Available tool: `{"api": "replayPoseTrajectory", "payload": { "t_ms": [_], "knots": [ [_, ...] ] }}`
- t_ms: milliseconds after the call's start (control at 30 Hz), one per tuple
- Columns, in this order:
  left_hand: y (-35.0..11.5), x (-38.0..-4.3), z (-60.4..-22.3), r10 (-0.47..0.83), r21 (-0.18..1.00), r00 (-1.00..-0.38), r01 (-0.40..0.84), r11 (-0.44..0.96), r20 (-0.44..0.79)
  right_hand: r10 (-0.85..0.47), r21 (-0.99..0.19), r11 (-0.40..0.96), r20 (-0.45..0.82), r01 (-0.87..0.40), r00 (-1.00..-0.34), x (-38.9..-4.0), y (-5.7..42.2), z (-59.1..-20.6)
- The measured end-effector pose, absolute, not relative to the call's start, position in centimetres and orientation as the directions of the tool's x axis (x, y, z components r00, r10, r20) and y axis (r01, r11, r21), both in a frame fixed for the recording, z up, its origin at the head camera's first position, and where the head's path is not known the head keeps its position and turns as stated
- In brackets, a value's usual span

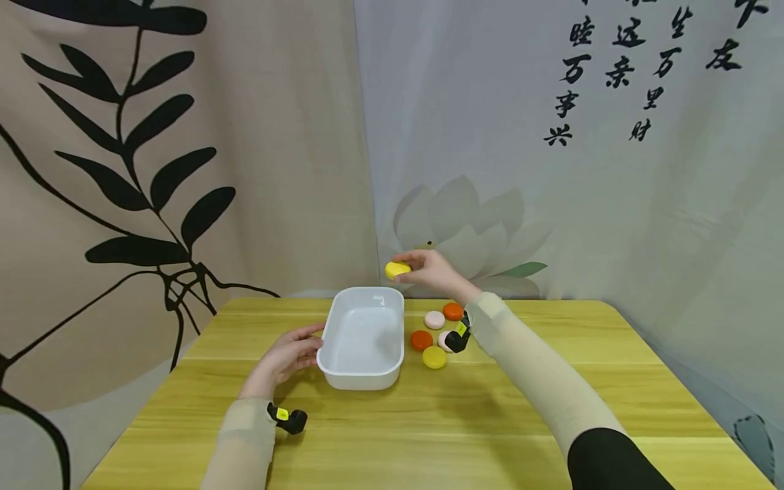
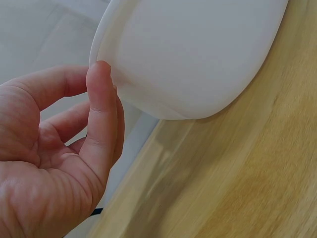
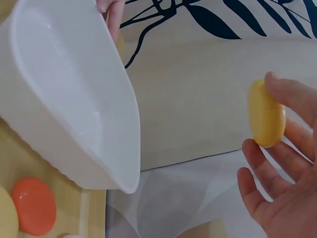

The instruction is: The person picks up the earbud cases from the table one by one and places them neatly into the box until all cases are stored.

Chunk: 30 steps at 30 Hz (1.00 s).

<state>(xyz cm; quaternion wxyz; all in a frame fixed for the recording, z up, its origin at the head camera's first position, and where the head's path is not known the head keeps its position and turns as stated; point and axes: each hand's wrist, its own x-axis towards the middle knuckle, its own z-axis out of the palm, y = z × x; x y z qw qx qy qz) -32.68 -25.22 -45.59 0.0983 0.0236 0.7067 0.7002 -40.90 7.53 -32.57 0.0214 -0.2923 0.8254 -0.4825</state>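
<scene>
A white rectangular dish (image 1: pixel 363 382) with rounded corners stands on the table, and no pieces show inside it. At its left side my left hand (image 1: pixel 294 354) pinches the rim between thumb and fingers, as the left wrist view shows closely. My right hand (image 1: pixel 436 272) is raised beyond the dish's far right corner. Between its thumb and fingertips it holds a smooth, glossy yellow oval piece (image 3: pixel 266 115), clear of the dish. What the piece is made of, I cannot tell.
Right of the dish lie several similar flat pieces: orange ones (image 1: pixel 421 340), pale pink ones (image 1: pixel 435 320) and a yellow one (image 1: pixel 434 358). My right wrist camera (image 1: pixel 458 336) partly covers one pink piece. A printed curtain (image 1: pixel 294 170) hangs behind the wooden table (image 1: pixel 367 442).
</scene>
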Motion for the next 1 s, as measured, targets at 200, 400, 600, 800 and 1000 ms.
{"api": "replayPoseTrajectory", "payload": {
  "t_ms": [200,400,600,800,1000],
  "knots": [
    [-25.1,-32.7,-45.6,0.17,0.994,-0.979,-0.112,0.016,-0.113,-0.494,-0.819,0.346,0.257,-0.458,-0.831,-41.6,7.4,-32.5],
    [-25.1,-32.8,-45.8,0.17,0.994,-0.98,-0.104,0.036,-0.108,-0.475,-0.821,0.366,0.241,-0.439,-0.846,-41.6,7.0,-32.2],
    [-25.1,-32.8,-45.9,0.162,0.994,-0.981,-0.106,0.037,-0.111,-0.464,-0.829,0.36,0.238,-0.428,-0.853,-42.0,6.5,-32.3],
    [-25.2,-32.7,-45.8,0.156,0.993,-0.981,-0.112,0.031,-0.116,-0.451,-0.834,0.347,0.251,-0.428,-0.856,-42.5,5.3,-32.7],
    [-25.1,-32.7,-45.7,0.164,0.994,-0.98,-0.106,0.025,-0.109,-0.435,-0.832,0.35,0.263,-0.431,-0.861,-42.8,4.0,-33.2]
  ]
}}
